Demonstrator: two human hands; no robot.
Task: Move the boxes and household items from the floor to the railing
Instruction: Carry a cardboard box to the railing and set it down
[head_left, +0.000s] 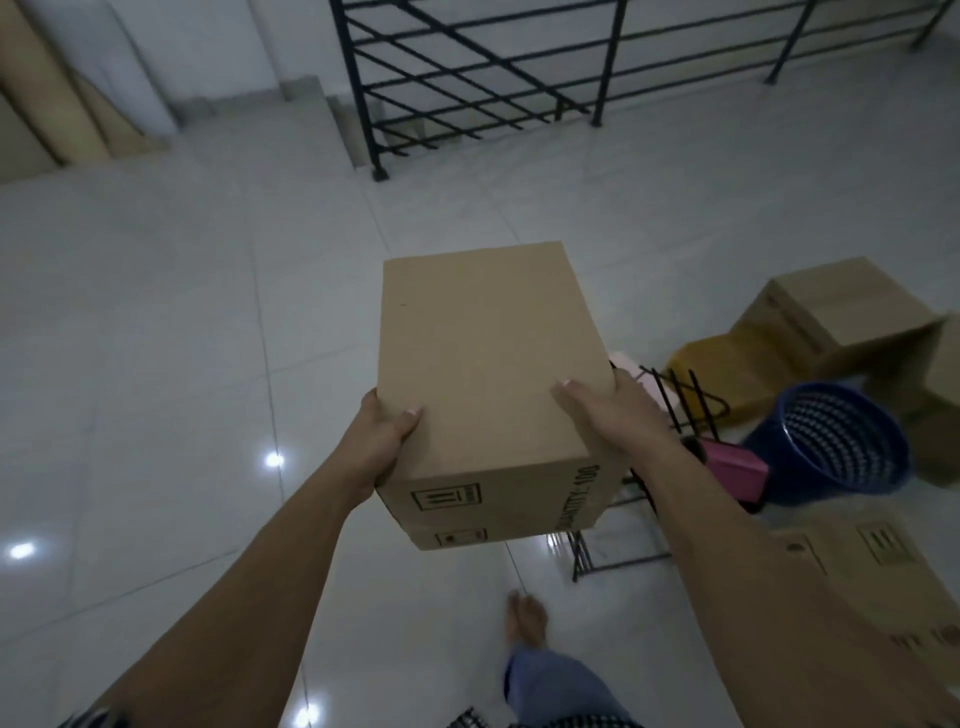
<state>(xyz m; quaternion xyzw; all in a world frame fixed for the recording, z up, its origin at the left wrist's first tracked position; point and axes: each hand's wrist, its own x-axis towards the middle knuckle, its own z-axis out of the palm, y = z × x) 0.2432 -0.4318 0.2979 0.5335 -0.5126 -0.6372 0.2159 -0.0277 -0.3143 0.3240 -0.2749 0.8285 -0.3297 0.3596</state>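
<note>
Both hands, left hand (382, 441) & right hand (605, 410), fingers gripping cardboard box (488, 364) off the floor (182, 338); railing (467, 78) ahead, blue basket (836, 441) at right.

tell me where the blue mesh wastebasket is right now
In the head view, the blue mesh plastic wastebasket lies tipped on the pale tiled floor at the right, beside a pink flat item and in front of a brown cardboard box.

Both hands: left hand (382, 441), right hand (605, 410) clasp cardboard box (488, 374) above floor (182, 338).
</note>
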